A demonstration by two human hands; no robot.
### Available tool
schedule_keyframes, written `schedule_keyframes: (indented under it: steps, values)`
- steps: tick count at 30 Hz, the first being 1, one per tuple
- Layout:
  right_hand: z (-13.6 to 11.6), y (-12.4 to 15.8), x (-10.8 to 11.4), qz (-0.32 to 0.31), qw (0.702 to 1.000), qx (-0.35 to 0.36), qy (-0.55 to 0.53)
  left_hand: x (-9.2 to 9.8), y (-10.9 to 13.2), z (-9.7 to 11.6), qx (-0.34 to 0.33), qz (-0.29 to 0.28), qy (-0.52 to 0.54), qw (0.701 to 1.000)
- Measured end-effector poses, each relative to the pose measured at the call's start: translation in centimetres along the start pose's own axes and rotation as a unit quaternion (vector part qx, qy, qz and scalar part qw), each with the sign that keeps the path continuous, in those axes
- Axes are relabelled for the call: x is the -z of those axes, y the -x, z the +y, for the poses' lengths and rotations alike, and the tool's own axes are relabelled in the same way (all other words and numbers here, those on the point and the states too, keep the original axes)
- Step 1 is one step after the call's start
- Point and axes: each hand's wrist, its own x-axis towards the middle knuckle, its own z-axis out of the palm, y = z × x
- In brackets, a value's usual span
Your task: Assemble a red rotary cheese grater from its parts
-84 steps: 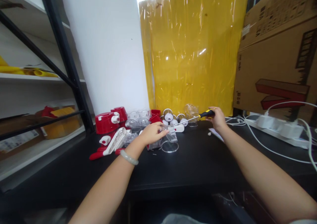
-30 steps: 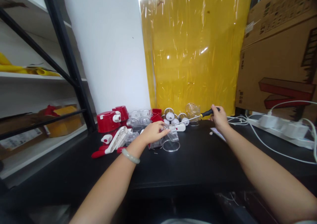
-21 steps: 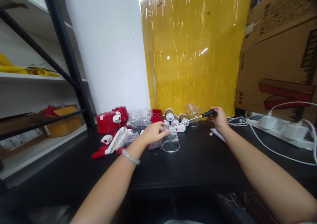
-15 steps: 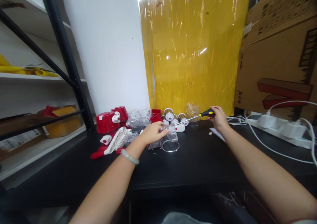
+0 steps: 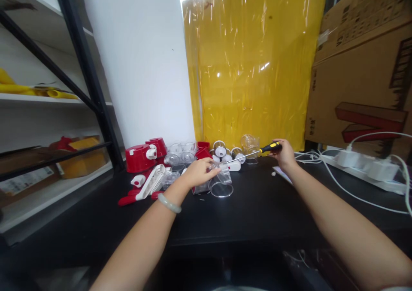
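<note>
My right hand is closed round the black and yellow handle of a long screwdriver. Its thin shaft points left and slightly down, and the tip meets a clear plastic part close to my left fingers. With its fingers closed, my left hand grips that clear part, which has a round open rim lying toward me on the table. Just behind the tip lies a white piece with a red spot. My left fingers partly cover the clear part, so the exact spot the tip touches is hidden.
Red housings, white and red handles, clear cups and metal-rimmed cylinders crowd the black table at the back left and middle. A white power strip with cables lies right, before a large carton. Shelving stands left.
Both hands, the screwdriver and the clear part hold nearly the same place. The view has shifted very slightly.
</note>
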Motion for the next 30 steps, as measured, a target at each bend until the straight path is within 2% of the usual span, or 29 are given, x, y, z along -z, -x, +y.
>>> schedule_keyframes:
  steps: [9,13,20,25,30]
  values:
    - [0.61,-0.24,-0.03,0.018,0.996,0.043,0.078,-0.10,-0.02,-0.20,0.008,-0.006,0.003,1.000]
    - [0.66,-0.23,0.07,0.018,0.998,0.028,0.049,-0.03,0.03,-0.05,0.009,-0.003,0.001,1.000]
    - [0.82,-0.61,0.43,-0.023,1.000,0.001,-0.004,0.15,0.02,0.22,0.010,-0.003,0.004,1.000]
    - [0.65,-0.42,0.10,-0.003,1.000,0.007,0.017,0.13,-0.01,0.06,0.006,-0.010,0.008,1.000]
    - [0.62,-0.22,-0.05,0.001,0.998,0.044,0.052,0.08,-0.06,-0.06,0.004,-0.010,0.005,1.000]
